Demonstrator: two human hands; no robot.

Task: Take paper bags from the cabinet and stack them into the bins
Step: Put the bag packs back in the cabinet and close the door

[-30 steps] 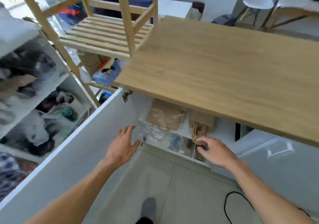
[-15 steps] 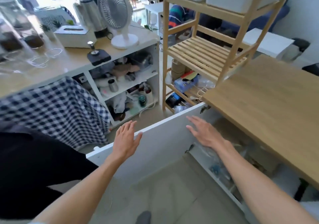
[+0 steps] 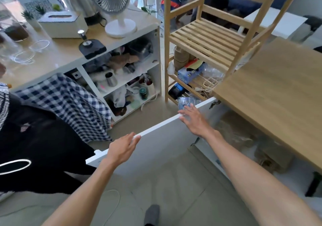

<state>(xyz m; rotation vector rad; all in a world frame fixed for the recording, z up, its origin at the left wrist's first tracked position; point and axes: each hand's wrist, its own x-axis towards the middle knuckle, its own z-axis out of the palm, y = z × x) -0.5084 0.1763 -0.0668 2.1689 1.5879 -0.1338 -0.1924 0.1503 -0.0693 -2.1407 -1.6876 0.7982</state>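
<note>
We had our left hand (image 3: 122, 149) and right hand (image 3: 193, 118) flat, fingers straight, on the white cabinet door's (image 3: 162, 138) top edge, holding nothing, and judged it wise to swing it wide before reaching the brown paper bags (image 3: 244, 138), seemingly blurred inside under the wooden top.

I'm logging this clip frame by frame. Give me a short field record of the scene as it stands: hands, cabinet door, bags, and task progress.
left hand: fingers straight, resting on the top edge of the cabinet door
right hand: open, fingers spread at the door's top edge, further along
cabinet door: swung open, white
paper bags: brown, blurred, lying inside the cabinet under the wooden tabletop
held items: none in either hand
bins: none clearly in view
task progress: no bag taken out yet
</note>
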